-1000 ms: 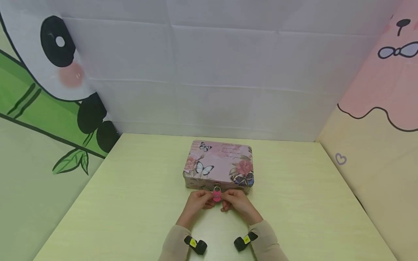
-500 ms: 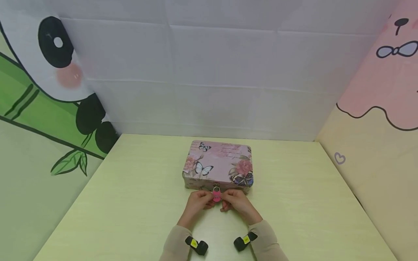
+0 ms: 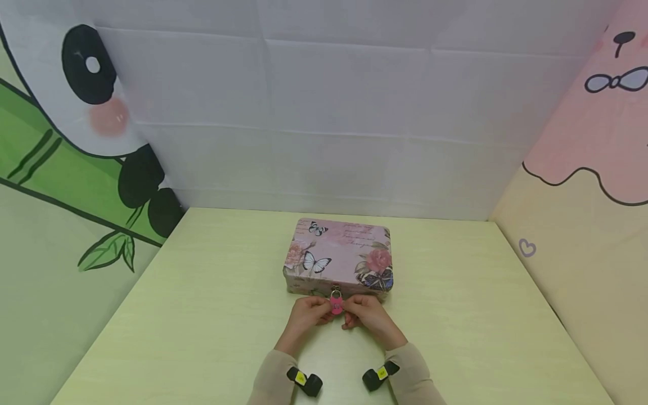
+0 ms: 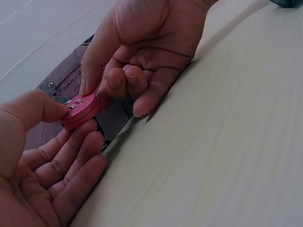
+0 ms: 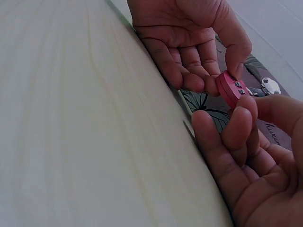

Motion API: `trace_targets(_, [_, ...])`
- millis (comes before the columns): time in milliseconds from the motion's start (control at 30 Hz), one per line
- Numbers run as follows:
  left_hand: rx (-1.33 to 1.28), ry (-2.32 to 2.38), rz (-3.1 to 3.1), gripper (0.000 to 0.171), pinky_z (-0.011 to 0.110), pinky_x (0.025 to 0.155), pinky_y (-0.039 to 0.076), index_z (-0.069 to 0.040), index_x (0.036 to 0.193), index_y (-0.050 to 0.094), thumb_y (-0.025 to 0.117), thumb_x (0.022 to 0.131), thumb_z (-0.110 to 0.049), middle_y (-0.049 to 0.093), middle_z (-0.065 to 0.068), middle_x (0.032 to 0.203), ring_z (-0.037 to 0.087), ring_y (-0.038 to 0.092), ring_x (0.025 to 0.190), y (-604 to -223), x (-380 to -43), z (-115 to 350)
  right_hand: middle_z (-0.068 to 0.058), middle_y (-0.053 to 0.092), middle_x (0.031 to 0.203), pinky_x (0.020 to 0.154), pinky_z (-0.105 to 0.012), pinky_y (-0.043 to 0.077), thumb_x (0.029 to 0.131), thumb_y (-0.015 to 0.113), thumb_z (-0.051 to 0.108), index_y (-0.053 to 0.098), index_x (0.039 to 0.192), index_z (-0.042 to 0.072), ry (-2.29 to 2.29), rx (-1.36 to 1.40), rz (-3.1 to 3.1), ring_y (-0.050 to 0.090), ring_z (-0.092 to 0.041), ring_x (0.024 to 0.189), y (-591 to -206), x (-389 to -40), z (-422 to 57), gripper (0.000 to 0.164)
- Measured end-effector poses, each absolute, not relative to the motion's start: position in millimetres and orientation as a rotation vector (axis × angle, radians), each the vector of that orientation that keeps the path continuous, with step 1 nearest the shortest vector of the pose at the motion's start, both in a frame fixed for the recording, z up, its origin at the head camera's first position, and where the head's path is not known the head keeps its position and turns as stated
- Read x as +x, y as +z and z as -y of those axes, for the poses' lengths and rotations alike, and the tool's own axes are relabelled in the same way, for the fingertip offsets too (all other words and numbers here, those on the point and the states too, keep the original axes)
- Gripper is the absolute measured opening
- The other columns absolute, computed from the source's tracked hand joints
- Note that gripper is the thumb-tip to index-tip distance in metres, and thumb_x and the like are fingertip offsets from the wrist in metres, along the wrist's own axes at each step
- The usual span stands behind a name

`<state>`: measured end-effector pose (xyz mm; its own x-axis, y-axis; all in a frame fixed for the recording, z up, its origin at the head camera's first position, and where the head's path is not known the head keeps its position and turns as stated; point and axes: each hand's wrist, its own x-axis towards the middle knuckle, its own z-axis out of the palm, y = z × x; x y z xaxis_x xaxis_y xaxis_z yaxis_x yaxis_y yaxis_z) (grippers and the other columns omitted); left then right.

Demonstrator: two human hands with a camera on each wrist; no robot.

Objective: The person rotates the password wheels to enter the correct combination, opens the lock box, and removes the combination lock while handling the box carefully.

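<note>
Clock centred on the pink padlock (image 3: 336, 305), head view. Panda mural (image 3: 91, 67) at 10 o'clock on the left wall. Left sleeve (image 3: 273, 376) at 7, black wrist unit (image 3: 313, 386) strapped on. Left hand (image 3: 305, 311) at 9, touching the padlock's side: grip is a pinch, thumb on top beside the number dials (image 4: 75, 106), index below, other fingers bent.

Padlock sits at 6 o'clock of the tin box (image 3: 341, 250), just off its front face, shackle up at the metal clasp (image 5: 270, 86). Can't tell if the shackle is latched. Box is pink, butterfly and rose print, lid down, flat on the pale table (image 3: 202, 315). White backdrop (image 3: 324, 112) at 12.

Right hand (image 3: 369, 313) at 3, also pinching the padlock between thumb and index from the opposite side; remaining fingers curl loosely near the tabletop. Right sleeve (image 3: 415, 374) at 5, second black unit (image 3: 372, 381) on it. Purple heart (image 3: 527, 247) between 2 and 3 on the right wall, pink cartoon figure (image 3: 597, 135) at 2.
</note>
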<state>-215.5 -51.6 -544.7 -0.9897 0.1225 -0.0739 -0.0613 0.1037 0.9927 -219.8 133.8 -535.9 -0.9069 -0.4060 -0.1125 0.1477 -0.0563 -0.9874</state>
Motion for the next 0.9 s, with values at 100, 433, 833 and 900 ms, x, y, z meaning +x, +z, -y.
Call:
trace_targets(100, [0.064, 2.008, -2.234, 0.020, 0.025, 0.060, 0.057, 0.017, 0.091, 0.067, 0.063, 0.088, -0.002, 0.071, 0.016, 0.074, 0.010, 0.064, 0.061, -544.9, -215.6, 51.2, -0.001, 0.057, 0.065, 0.065, -0.029, 0.058, 0.099, 0.055, 0.002, 0.059, 0.088, -0.010, -2.029, -0.277, -1.849, 0.061, -0.009, 0.058, -536.5, -219.9, -134.0, 0.017])
trace_targets(433, [0.067, 2.019, -2.220, 0.020, 0.025, 0.061, 0.057, 0.018, 0.091, 0.066, 0.065, 0.088, -0.002, 0.071, 0.015, 0.075, 0.009, 0.064, 0.062, -545.4, -216.6, 51.3, -0.002, 0.057, 0.066, 0.066, -0.029, 0.058, 0.098, 0.055, 0.002, 0.058, 0.087, -0.010, -2.034, -0.283, -1.842, 0.059, -0.008, 0.059, -539.7, -221.0, -134.1, 0.016])
trace_targets(833, [0.087, 2.002, -2.243, 0.020, 0.031, 0.063, 0.059, 0.017, 0.092, 0.068, 0.067, 0.089, -0.003, 0.071, 0.019, 0.076, 0.016, 0.068, 0.064, -540.1, -213.2, 53.4, 0.000, 0.057, 0.066, 0.066, -0.029, 0.058, 0.100, 0.054, 0.002, 0.058, 0.092, -0.015, -2.029, -0.293, -1.843, 0.060, -0.008, 0.059, -537.9, -220.5, -133.8, 0.019])
trace_targets(900, [0.096, 2.001, -2.241, 0.020, 0.031, 0.063, 0.059, 0.017, 0.092, 0.069, 0.068, 0.089, -0.003, 0.071, 0.020, 0.077, 0.018, 0.069, 0.064, -540.9, -214.1, 54.6, 0.000, 0.057, 0.066, 0.066, -0.029, 0.058, 0.100, 0.054, 0.002, 0.058, 0.091, -0.014, -2.030, -0.292, -1.844, 0.060, -0.009, 0.058, -537.3, -220.3, -133.8, 0.019])
